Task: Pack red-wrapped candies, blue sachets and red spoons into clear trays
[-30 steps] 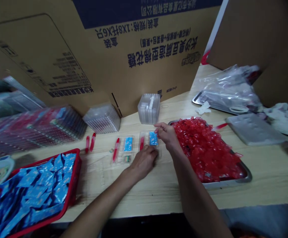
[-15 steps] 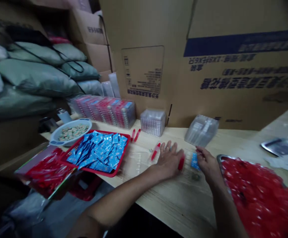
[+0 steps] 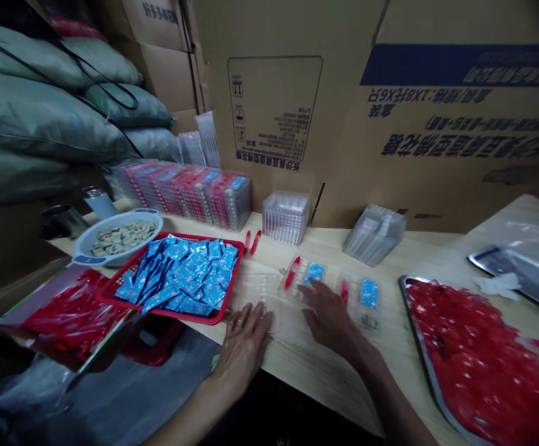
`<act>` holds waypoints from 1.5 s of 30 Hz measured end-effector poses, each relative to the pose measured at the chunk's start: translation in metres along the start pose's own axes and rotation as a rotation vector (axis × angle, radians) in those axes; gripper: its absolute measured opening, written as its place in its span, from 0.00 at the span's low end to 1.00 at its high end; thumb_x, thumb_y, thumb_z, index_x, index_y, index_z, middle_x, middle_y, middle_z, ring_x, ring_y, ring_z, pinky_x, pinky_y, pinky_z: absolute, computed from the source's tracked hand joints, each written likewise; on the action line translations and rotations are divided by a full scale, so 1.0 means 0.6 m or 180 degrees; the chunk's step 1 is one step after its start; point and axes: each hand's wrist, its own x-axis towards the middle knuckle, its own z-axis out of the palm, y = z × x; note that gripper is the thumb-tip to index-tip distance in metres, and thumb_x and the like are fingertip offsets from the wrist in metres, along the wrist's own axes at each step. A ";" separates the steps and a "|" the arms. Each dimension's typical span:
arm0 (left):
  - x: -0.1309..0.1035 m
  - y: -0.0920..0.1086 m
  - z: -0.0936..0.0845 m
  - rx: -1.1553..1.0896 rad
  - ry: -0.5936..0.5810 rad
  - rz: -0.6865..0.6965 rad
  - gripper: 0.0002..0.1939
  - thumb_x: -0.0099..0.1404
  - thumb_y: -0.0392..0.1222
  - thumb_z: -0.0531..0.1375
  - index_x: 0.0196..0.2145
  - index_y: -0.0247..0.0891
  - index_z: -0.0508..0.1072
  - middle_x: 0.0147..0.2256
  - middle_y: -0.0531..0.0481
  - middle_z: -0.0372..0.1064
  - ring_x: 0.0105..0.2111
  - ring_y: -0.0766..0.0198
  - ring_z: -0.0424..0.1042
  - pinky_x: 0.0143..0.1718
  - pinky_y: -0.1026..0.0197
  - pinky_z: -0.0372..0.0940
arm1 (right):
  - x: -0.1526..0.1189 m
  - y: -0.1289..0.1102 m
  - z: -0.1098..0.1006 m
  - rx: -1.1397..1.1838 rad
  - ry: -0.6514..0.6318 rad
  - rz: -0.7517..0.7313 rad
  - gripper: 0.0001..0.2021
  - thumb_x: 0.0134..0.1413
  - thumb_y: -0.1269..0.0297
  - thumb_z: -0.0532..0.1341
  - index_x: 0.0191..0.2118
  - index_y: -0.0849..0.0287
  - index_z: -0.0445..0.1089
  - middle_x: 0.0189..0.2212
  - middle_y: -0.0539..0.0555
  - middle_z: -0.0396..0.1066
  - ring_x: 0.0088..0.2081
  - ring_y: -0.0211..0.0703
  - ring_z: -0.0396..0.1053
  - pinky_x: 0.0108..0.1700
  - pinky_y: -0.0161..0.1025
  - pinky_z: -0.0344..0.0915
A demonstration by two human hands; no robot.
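Observation:
My left hand [image 3: 246, 337] lies with fingers spread at the near edge of an unfilled clear plastic tray [image 3: 256, 291]. My right hand [image 3: 328, 310] is over the near part of the middle clear tray, its fingers apart and nothing visible in them. That tray holds a red stick [image 3: 292, 273] and a blue packet [image 3: 315, 272]; its near part is hidden by the hand. To the right, another clear tray [image 3: 354, 282] holds a red stick [image 3: 344, 292], a blue packet [image 3: 368, 293] and a small item [image 3: 370, 321] below it.
Blue packets fill a red basket [image 3: 238, 272] at left, beside a blue bowl [image 3: 83, 248] of small pieces. A metal tray [image 3: 425, 365] of red items stands right. Stacked clear trays [image 3: 286, 218] and filled packs [image 3: 190, 192] line the cardboard [image 3: 269, 118].
My left hand has moved left to the unfilled tray. My right hand has moved left from the right tray to the middle one, where a blue packet now shows. The view has shifted slightly.

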 end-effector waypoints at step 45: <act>-0.021 0.087 -0.034 -0.0547 0.0351 0.0896 0.33 0.63 0.32 0.56 0.65 0.40 0.58 0.51 0.39 0.67 0.53 0.49 0.65 0.55 0.45 0.64 | -0.021 0.094 -0.081 0.2571 0.0872 0.1469 0.14 0.48 0.58 0.57 0.38 0.57 0.74 0.18 0.48 0.70 0.21 0.41 0.68 0.25 0.36 0.62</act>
